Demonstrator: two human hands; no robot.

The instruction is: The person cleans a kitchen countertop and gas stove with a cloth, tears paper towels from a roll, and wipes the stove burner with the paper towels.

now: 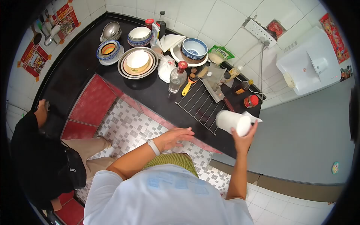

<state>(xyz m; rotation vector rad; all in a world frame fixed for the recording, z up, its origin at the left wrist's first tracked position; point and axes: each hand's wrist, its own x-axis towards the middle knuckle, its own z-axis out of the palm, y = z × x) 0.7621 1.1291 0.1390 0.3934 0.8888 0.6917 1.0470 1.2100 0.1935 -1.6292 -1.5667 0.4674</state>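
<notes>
A white paper roll (233,122) is in my right hand (244,139), tilted over the right end of the black counter, with a loose sheet sticking out behind it. My left hand (174,138) hangs in front of the counter edge, fingers stretched out, holding nothing. Behind the roll lies a black wire rack (202,107). Left of the rack are a yellow peeler (186,87) and a clear glass bottle (177,79) with a red cap. A jar (251,101) with a red lid stands behind the roll.
Nested bowls (137,63), stacked dishes (109,51) and a blue-patterned bowl (194,48) stand along the counter (150,97). Another person (45,157) in black stands at the left, one hand on the counter. A grey surface (307,138) is at the right.
</notes>
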